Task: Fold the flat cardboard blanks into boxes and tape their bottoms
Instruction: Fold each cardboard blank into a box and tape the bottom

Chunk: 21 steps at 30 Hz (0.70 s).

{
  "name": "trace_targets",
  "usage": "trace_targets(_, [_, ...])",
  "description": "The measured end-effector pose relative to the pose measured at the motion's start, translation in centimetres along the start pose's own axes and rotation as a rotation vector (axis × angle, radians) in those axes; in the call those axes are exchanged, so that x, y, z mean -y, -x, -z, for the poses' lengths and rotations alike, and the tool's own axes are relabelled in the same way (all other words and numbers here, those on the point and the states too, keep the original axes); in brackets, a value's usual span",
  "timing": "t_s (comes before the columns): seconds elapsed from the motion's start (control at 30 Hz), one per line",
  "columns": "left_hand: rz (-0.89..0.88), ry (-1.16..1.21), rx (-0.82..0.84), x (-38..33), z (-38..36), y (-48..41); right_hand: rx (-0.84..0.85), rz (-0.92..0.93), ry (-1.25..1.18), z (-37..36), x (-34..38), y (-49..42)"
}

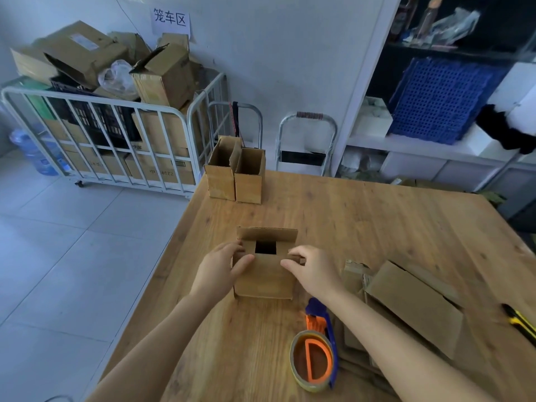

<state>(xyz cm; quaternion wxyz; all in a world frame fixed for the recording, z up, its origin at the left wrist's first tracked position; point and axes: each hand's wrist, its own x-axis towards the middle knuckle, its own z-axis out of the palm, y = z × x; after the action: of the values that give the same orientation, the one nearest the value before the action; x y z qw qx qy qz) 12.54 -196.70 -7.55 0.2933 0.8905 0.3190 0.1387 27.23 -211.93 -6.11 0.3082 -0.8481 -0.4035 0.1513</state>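
A: The tape gun (316, 355) lies nearest you, just this side of the box (265, 274) and toward your right.

B: And the box?

A: Straight ahead on the table (362, 221), flaps up, between your hands. Your left hand (222, 264) and right hand (311, 266) each press a side flap inward, fingers curled over its edge. The far flap stands open; your right hand is nearer the tape gun.

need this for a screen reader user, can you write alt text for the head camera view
Both hands, left hand and right hand, press the flaps of a small cardboard box inward on a wooden table. A tape dispenser lies nearer, flat blanks to the right, two open boxes at the far edge.
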Motion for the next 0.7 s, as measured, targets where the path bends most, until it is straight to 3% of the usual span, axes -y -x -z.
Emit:
trace_targets(0.1, [0.024,-0.073,-0.079,-0.5,-0.7,-0.1,-0.125,-0.059,0.039,-0.5,0.6,-0.5])
trace_targets(0.2, [-0.130,-0.277,-0.137,-0.5,-0.9,-0.4,-0.095,0.012,0.073,-0.6,0.9,-0.8])
trace_targets(0.3, [-0.234,-0.415,-0.066,-1.0,-0.3,-0.9,-0.047,0.137,0.193,-0.3,0.8,-0.9])
trace_targets(0.43, [-0.331,-0.353,-0.070,-0.7,-0.9,-0.1,-0.064,0.296,0.318,-0.1,-0.1,-0.3])
trace_targets(0.57, [-0.254,-0.303,0.043,-0.4,-1.7,0.8,-0.119,0.371,0.373,-1.2,-1.1,0.5])
trace_targets(0.7, [-0.271,-0.494,0.147,0.0,-1.7,1.3,-0.020,0.353,0.363,-1.8,-1.7,1.0])
